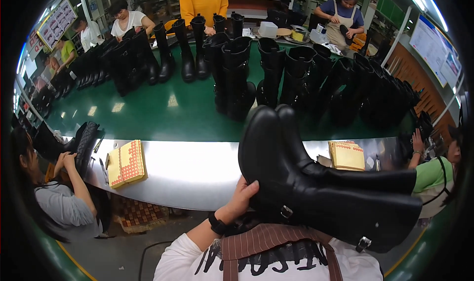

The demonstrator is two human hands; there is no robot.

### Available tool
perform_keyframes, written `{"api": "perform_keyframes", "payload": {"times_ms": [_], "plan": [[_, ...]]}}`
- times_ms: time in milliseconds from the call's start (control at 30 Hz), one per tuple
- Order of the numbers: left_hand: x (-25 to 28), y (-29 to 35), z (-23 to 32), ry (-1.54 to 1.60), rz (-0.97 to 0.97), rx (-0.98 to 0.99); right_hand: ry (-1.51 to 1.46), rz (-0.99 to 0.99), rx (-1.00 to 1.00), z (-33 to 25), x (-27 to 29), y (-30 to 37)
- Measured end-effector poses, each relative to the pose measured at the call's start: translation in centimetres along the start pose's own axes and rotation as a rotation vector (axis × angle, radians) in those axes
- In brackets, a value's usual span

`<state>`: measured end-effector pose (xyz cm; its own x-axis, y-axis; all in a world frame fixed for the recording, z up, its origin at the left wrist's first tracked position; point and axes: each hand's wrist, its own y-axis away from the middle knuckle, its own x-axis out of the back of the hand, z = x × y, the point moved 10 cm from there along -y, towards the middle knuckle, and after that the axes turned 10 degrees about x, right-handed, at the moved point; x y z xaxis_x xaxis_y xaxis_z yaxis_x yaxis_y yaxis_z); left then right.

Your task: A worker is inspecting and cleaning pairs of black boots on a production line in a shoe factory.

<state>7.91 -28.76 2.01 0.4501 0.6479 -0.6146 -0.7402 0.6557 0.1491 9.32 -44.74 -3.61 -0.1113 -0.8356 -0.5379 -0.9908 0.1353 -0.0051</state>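
A pair of tall black boots (316, 197) lies on its side in front of my chest, toes pointing up and away, shafts stretching to the right. Silver buckles show at the ankle and near the top of the closer boot. My left hand (242, 194), with a black band on its wrist, is closed around the foot of the closer boot near its sole, thumb on the leather. Behind the boots, my right hand is hidden. The toes reach over the edge between the metal worktop (192, 167) and the green table surface (163, 115).
Many upright black boots (234, 73) stand across the green table. Stacks of yellow sheets with red round stickers lie left (127, 165) and right (347, 155) on the metal strip. One co-worker (69, 202) sits close at left, another (434, 177) at right; others work across the table.
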Motion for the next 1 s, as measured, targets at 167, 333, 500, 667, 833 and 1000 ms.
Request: {"api": "perform_keyframes", "payload": {"times_ms": [167,333,500,667,833,1000], "plan": [[1.5,-1.6,0.2,0.348,0.069,0.077,-0.533,-0.088,-0.169,-0.5,-1.7,0.7],[0.2,-2.0,2.3,0.634,-0.228,0.1,-0.864,-0.371,-0.273,-3.9,-6.6,1.3],[2.1,-2.1,5.8,0.469,-0.101,-0.012,-0.594,-0.311,-0.227,-5.9,-9.0,0.8],[3.3,-0.5,8.8,0.466,-0.08,-0.143,-0.683,-0.116,-0.166,-7.5,-8.6,1.1],[3.4,0.8,9.0,0.423,-0.007,-0.173,-0.521,-0.059,-0.038,-8.6,-7.7,1.7],[3.8,0.8,8.8,0.466,0.06,-0.214,-0.434,0.079,-0.034,-8.9,-6.8,1.6]]}}
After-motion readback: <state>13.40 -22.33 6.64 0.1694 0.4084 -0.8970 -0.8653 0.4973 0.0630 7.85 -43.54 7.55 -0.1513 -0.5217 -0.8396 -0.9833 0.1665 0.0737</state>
